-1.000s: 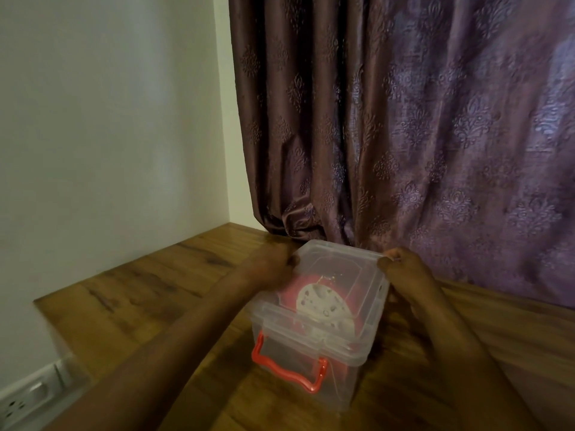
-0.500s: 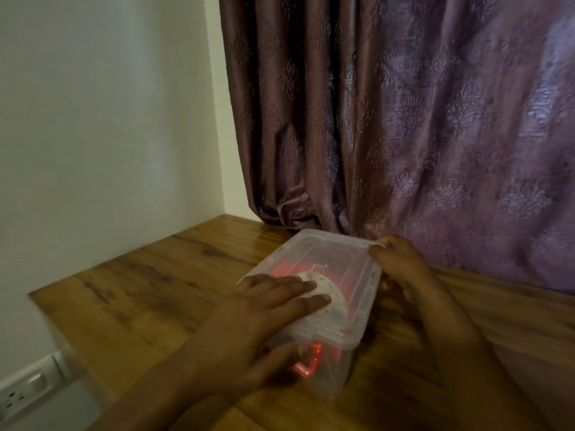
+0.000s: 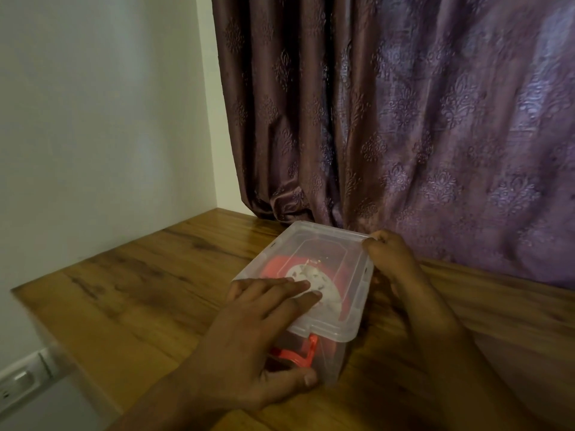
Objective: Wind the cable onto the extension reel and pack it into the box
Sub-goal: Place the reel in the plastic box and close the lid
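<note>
Already the red extension reel (image 3: 306, 276) lies inside the clear box (image 3: 331, 353) on the table (image 3: 149, 293), left hand (image 3: 249, 343) flat on its stiff, slippery lid (image 3: 314, 244), right hand (image 3: 392, 259) pinching the far-right rim.

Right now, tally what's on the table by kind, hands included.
Hands: 2, left hand and right hand, both on the lid
Clear box with lid: 1
Red reel inside the box: 1
Red latch: 1
Total: 5
</note>
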The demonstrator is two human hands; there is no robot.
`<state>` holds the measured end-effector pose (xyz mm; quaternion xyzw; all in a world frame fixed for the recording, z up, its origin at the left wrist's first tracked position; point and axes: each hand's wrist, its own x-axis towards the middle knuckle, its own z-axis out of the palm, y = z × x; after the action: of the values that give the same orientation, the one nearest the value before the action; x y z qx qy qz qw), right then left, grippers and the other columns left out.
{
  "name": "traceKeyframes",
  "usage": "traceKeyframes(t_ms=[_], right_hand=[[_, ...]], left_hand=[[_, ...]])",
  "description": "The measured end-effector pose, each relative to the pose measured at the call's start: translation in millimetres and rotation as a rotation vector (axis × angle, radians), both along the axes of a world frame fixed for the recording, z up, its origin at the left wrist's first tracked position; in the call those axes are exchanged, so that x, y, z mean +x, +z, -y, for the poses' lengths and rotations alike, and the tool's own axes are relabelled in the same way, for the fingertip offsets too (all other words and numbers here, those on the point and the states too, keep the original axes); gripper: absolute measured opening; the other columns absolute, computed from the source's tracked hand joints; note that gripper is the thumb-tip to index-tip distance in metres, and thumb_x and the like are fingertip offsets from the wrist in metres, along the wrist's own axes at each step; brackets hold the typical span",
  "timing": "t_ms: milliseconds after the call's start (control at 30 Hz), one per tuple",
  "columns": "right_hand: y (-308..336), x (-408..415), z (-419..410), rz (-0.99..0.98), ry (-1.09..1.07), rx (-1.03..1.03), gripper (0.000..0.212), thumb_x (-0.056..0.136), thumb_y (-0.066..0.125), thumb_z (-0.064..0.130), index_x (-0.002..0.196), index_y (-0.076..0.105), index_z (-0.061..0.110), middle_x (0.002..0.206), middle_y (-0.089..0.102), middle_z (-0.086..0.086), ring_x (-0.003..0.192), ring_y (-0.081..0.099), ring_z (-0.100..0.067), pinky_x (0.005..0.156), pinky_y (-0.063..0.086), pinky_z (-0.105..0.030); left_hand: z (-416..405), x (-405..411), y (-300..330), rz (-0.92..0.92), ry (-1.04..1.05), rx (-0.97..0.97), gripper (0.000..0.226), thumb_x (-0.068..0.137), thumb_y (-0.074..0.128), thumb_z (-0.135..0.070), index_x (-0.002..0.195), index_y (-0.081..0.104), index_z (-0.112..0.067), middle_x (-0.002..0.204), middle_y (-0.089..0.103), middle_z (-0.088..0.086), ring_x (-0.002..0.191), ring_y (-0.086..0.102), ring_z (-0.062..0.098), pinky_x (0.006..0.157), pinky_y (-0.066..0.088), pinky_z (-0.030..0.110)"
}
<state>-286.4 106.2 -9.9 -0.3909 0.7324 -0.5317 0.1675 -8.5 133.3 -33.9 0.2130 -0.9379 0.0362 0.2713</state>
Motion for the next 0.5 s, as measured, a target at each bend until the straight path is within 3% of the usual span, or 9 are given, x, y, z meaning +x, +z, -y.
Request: traceKeyframes(t_ms=[100, 167, 233, 300, 400, 500], right_hand=[[6, -3, 1, -0.231, -0.013, 0.120, 0.014, 0.085, 0.051, 0.025, 0.095, 0.059, 0.018, 0.108, 0.066, -0.012, 0.096, 0.061, -0.030, 0.079, 0.049, -0.033], [11, -4, 2, -0.459, 0.037, 0.141, 0.032, 0.087, 0.051, 0.017, 0.118, 0.058, 0.017, 0.128, 0.059, -0.012, 0.114, 0.056, -0.031, 0.097, 0.046, -0.039], [17, -2, 2, -0.597, 0.163, 0.125, 0.050, 0.088, 0.049, 0.007, 0.136, 0.050, 0.019, 0.141, 0.050, -0.008, 0.124, 0.050, -0.028, 0.105, 0.041, -0.037], [20, 0, 4, -0.653, 0.289, 0.153, 0.052, 0.091, 0.045, 0.005, 0.139, 0.047, 0.023, 0.145, 0.046, -0.007, 0.127, 0.048, -0.026, 0.106, 0.038, -0.031], [22, -3, 11, -0.694, 0.350, 0.267, 0.044, 0.098, 0.044, 0.030, 0.142, 0.041, 0.029, 0.151, 0.039, -0.004, 0.136, 0.039, -0.024, 0.112, 0.030, -0.032], [30, 2, 28, -0.797, 0.334, 0.422, 0.051, 0.096, 0.033, 0.052, 0.144, 0.034, 0.035, 0.155, 0.032, -0.001, 0.141, 0.030, -0.026, 0.115, 0.021, -0.039]], left_hand=[[1, 2, 5, 0.077, 0.016, -0.036, 0.080, 0.075, 0.046, -0.078, 0.143, 0.016, -0.049, 0.148, 0.022, -0.030, 0.135, 0.014, -0.008, 0.106, 0.007, 0.024], [1, 1, 5, 0.107, 0.040, -0.069, 0.075, 0.079, 0.047, -0.071, 0.143, 0.018, -0.047, 0.148, 0.024, -0.027, 0.135, 0.016, -0.005, 0.105, 0.009, 0.024], [3, -1, 2, 0.114, 0.058, -0.093, 0.070, 0.081, 0.049, -0.062, 0.142, 0.021, -0.044, 0.148, 0.027, -0.024, 0.135, 0.021, -0.001, 0.105, 0.011, 0.027], [5, -1, -2, 0.112, 0.061, -0.094, 0.070, 0.080, 0.052, -0.059, 0.142, 0.023, -0.044, 0.147, 0.029, -0.024, 0.134, 0.024, 0.001, 0.106, 0.013, 0.029], [9, -2, -5, 0.089, 0.047, -0.091, 0.070, 0.079, 0.053, -0.060, 0.141, 0.023, -0.044, 0.146, 0.030, -0.025, 0.133, 0.026, 0.000, 0.107, 0.019, 0.032], [11, -3, -4, 0.063, 0.034, -0.098, 0.073, 0.075, 0.054, -0.060, 0.140, 0.027, -0.042, 0.144, 0.033, -0.023, 0.132, 0.030, 0.001, 0.104, 0.022, 0.032]])
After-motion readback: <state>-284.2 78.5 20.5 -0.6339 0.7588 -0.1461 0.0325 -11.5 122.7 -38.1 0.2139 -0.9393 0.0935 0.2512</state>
